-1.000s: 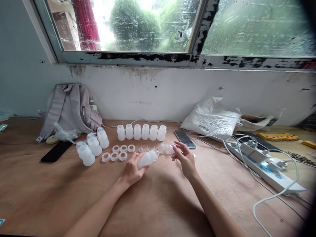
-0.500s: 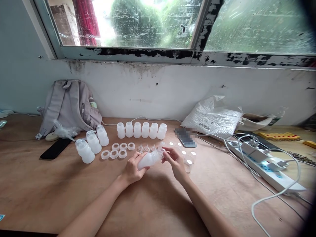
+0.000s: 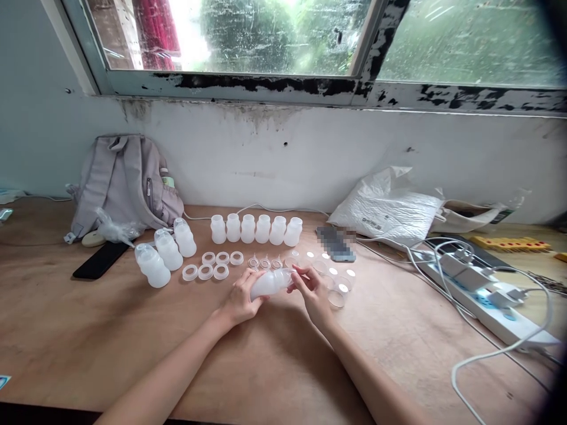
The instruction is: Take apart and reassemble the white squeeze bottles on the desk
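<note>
My left hand point(image 3: 241, 299) is wrapped round a frosted white baby bottle point(image 3: 266, 284), tilted nearly onto its side above the table. The fingers of my right hand point(image 3: 310, 289) close on a clear cap point(image 3: 286, 276) at the bottle's top end; the fingertips partly hide it. Just beyond the bottle lie three nipples point(image 3: 264, 264). Left of them are two short rows of white collar rings point(image 3: 205, 271). By my right hand, clear round caps point(image 3: 336, 299) and white discs point(image 3: 342, 288) are spread on the table.
Several open bottles point(image 3: 263, 229) stand in a row at the back. Three capped bottles point(image 3: 153, 265) are at the left, near a black phone point(image 3: 101, 260) and a grey backpack point(image 3: 126, 183). To the right are another phone point(image 3: 336, 243), a silvery bag point(image 3: 385, 206) and a power strip point(image 3: 487, 301) with loose cables.
The view has shifted slightly. Both hands keep hold of the same bottle, which lies a little flatter, and my right fingers are closer round its capped end.
</note>
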The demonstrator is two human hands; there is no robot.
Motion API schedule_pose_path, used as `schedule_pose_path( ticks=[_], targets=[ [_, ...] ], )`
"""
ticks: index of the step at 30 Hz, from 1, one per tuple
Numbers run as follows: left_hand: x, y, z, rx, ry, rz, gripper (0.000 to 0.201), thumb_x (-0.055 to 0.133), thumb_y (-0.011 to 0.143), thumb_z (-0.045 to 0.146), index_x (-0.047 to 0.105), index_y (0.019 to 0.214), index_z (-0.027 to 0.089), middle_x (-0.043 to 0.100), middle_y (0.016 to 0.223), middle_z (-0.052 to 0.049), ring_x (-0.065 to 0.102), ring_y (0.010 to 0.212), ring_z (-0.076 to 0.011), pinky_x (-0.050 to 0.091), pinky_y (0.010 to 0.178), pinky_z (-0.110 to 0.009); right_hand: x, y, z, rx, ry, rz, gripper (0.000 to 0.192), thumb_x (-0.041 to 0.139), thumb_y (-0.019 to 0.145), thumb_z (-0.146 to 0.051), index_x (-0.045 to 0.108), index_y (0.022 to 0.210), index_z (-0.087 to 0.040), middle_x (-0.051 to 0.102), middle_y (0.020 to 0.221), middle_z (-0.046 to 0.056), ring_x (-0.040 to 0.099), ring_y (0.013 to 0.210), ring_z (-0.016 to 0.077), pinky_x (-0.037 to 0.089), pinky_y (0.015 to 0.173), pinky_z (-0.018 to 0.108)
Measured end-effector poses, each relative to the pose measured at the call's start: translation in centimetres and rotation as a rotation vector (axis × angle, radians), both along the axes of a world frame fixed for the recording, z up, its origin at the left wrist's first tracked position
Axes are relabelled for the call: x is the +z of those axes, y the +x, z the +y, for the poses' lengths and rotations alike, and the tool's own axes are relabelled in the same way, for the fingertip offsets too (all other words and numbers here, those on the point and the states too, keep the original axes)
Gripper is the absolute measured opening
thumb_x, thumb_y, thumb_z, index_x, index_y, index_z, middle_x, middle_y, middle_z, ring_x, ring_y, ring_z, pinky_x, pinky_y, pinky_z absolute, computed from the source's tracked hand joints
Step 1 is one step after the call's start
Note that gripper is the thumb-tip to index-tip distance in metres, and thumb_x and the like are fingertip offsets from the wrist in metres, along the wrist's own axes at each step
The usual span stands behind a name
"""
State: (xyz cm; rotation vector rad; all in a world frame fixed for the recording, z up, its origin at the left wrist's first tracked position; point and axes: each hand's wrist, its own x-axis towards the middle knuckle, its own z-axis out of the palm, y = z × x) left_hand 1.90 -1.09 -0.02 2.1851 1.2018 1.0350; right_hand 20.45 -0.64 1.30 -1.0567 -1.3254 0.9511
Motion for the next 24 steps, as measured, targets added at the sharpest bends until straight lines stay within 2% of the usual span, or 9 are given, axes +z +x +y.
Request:
schedule_pose_path(
  ticks=[5,9,13,16,18,20,22,24],
  targets=[
    [-0.2,0.22,-0.05,0.013,0.041,0.021,0.048,0.056,0.071,0.02,0.043,0.116,0.024,0.049,0.105,-0.005,0.049,0.099,-0.0213,0.04,0.086,-0.033,-0.4,-0.1,-0.07,-0.044,0.005,-0.013,0.02,0.055,0.076,-0.037,0.052,0.083,-0.018,0.057,0.074,0.0,0.056,0.053,0.012,0.046,0.055,0.028],
    [-0.28,0.22,-0.14,0.016,0.026,0.004,0.047,0.052,0.076,0.026,0.039,0.121,0.023,0.047,0.113,-0.007,0.045,0.106,-0.0216,0.038,0.091,-0.036,-0.39,-0.38,-0.11,-0.008,0.01,-0.019,0.031,0.052,0.078,-0.038,0.053,0.103,-0.02,0.056,0.079,0.001,0.057,0.06,0.0132,0.049,0.057,0.029],
    [-0.32,0.08,-0.26,-0.089,-0.066,-0.028,0.044,0.033,0.086,0.026,0.028,0.129,0.023,0.037,0.129,-0.008,0.032,0.121,-0.02,0.026,0.102,-0.039,-0.28,-0.66,-0.31,0.027,0.09,-0.111,0.046,0.046,0.081,-0.038,0.038,0.125,-0.026,0.053,0.079,0.001,0.056,0.066,0.0141,0.051,0.058,0.031],
    [-0.38,0.16,-0.33,-0.174,-0.124,-0.033,0.053,0.037,0.085,0.028,0.018,0.134,0.023,0.027,0.138,-0.008,0.022,0.127,-0.0213,0.019,0.105,-0.041,-0.3,-0.58,-0.6,-0.033,0.196,-0.246,0.049,0.045,0.082,-0.036,0.034,0.128,-0.026,0.055,0.081,0.003,0.055,0.07,0.0154,0.051,0.065,0.034],
    [-0.36,0.31,-0.29,-0.22,-0.151,-0.058,0.061,0.048,0.08,0.03,0.019,0.133,0.022,0.03,0.136,-0.009,0.027,0.125,-0.0228,0.024,0.102,-0.04,-0.32,-0.41,-0.81,-0.065,0.264,-0.302,0.051,0.045,0.082,-0.034,0.03,0.13,-0.026,0.056,0.094,0.007,0.056,0.077,0.0172,0.05,0.069,0.036],
    [-0.36,0.48,-0.17,-0.224,-0.165,-0.095,0.059,0.056,0.074,0.029,0.03,0.127,0.022,0.043,0.127,-0.01,0.04,0.115,-0.0233,0.034,0.096,-0.039,-0.31,-0.22,-0.97,-0.055,0.316,-0.311,0.053,0.045,0.082,-0.033,0.026,0.132,-0.027,0.051,0.109,0.01,0.056,0.079,0.0176,0.05,0.07,0.036],
    [-0.5,0.64,0.01,-0.177,-0.165,-0.118,0.056,0.063,0.068,0.029,0.04,0.119,0.02,0.052,0.114,-0.009,0.048,0.104,-0.0233,0.04,0.088,-0.038,-0.28,-0.07,-0.98,-0.023,0.344,-0.301,0.052,0.044,0.083,-0.032,0.024,0.131,-0.027,0.047,0.117,0.011,0.057,0.078,0.0169,0.05,0.069,0.036],
    [-0.86,0.79,0.17,-0.121,-0.156,-0.119,0.059,0.068,0.061,0.03,0.043,0.114,0.018,0.054,0.109,-0.009,0.05,0.1,-0.0244,0.042,0.084,-0.038,-0.27,0.05,-0.85,-0.018,0.349,-0.314,0.05,0.043,0.084,-0.031,0.025,0.13,-0.027,0.047,0.116,0.011,0.058,0.078,0.0165,0.05,0.068,0.035]
  ],
)
